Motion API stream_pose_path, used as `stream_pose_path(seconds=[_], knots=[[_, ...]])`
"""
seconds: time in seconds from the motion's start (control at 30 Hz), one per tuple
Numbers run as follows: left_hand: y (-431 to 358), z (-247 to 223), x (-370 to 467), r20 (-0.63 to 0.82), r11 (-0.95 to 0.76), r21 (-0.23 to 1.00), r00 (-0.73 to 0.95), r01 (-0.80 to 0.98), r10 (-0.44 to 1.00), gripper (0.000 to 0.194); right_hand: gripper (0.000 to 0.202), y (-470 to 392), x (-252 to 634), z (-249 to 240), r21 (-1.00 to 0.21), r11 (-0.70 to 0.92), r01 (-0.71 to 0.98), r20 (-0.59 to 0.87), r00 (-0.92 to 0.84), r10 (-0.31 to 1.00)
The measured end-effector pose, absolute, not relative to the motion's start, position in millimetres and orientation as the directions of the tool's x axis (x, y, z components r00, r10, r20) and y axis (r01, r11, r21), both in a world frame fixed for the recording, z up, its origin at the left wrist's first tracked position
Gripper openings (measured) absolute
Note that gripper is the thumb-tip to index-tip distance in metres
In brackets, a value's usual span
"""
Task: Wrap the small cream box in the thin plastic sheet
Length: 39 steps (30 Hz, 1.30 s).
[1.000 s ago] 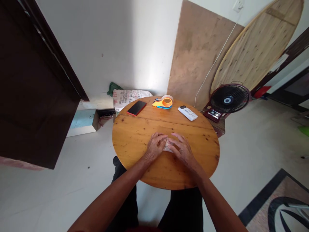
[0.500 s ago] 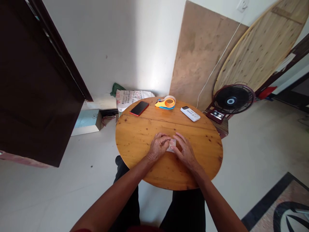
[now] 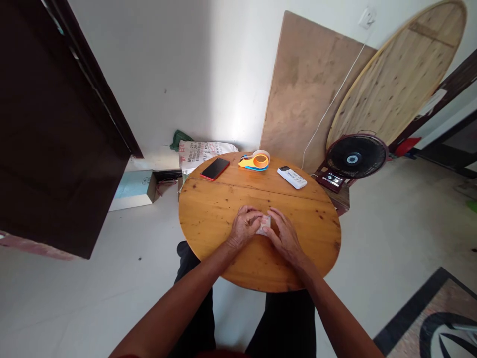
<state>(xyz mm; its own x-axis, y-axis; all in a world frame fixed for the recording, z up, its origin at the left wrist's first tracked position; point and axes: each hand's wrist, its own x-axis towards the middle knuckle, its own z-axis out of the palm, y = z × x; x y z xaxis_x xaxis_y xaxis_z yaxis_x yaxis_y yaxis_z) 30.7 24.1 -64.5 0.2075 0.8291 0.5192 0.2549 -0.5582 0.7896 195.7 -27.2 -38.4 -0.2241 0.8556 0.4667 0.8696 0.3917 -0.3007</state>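
White wall [image 3: 179, 59], pale floor [image 3: 74, 298]

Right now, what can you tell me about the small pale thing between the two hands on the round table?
The small pale item looks like folded paper or thin packet material, whitish with a faint pinkish tint; too small to identify. It lies low on the round wooden table, near its middle, mostly hidden. The left hand covers its left edge with curled fingers, and the right hand presses on its right side. Only a narrow strip shows between them.

small pale folded paper [image 3: 264, 226], on table
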Motion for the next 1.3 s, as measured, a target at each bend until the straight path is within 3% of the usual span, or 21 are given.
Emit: stream_pose_path(seconds=[0.1,0.37,0.63,0.9,1.3], knots=[[24,-64,30,0.524,-0.562,0.792,0.207,0.238,0.826,0.02,0.045,-31,194,-41,-0.314,0.375,0.872,0.469,-0.201,0.86],[25,-67,31,0.523,-0.555,0.8,0.189,0.226,0.831,0.019,0.031,-27,192,-25,-0.186,0.406,0.895,0.41,-0.305,0.86],[24,-64,31,0.512,-0.545,0.806,0.191,0.231,0.838,0.019,0.039,-29,189,-29,-0.262,0.378,0.888,0.407,-0.254,0.878],[25,-69,31,0.541,-0.575,0.79,0.197,0.216,0.818,0.022,0.034,-26,191,-30,-0.26,0.421,0.869,0.422,-0.29,0.859],[22,-64,29,0.549,-0.573,0.798,0.169,0.188,0.819,0.017,0.031,-25,194,-25,-0.349,0.443,0.826,0.386,-0.304,0.871]])
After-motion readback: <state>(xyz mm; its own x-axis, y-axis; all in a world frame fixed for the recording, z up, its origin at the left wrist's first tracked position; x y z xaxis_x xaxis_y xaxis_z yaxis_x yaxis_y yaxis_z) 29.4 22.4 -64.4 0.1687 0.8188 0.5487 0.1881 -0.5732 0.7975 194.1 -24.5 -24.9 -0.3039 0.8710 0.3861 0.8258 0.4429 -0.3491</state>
